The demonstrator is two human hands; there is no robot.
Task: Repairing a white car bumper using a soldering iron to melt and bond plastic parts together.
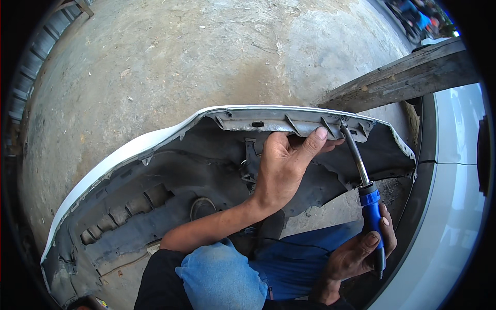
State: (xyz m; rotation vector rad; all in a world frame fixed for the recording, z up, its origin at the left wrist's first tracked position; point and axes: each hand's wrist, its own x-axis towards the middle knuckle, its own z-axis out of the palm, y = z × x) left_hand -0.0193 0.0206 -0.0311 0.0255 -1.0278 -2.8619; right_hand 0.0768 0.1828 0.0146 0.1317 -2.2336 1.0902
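Note:
A white car bumper (129,147) lies with its dark inner side facing me. My left hand (283,168) is closed on the grey ribbed flange (248,124) along its upper edge, thumb on the flange and fingers curled behind it. My right hand (364,248) is wrapped around the blue handle of a soldering iron (371,209). The iron's metal shaft points up and away, its tip at the right part of the flange, beside my left fingertips. Rough dark marks show on the plastic around the tip. Whether the tip presses in, I cannot tell.
A weathered wooden beam (403,77) slants in at the upper right, close behind the bumper. The pale body of a car (454,206) stands along the right. Concrete floor (206,57) stretches beyond. My denim-covered leg (219,276) and a shoe (202,206) are close to the bumper.

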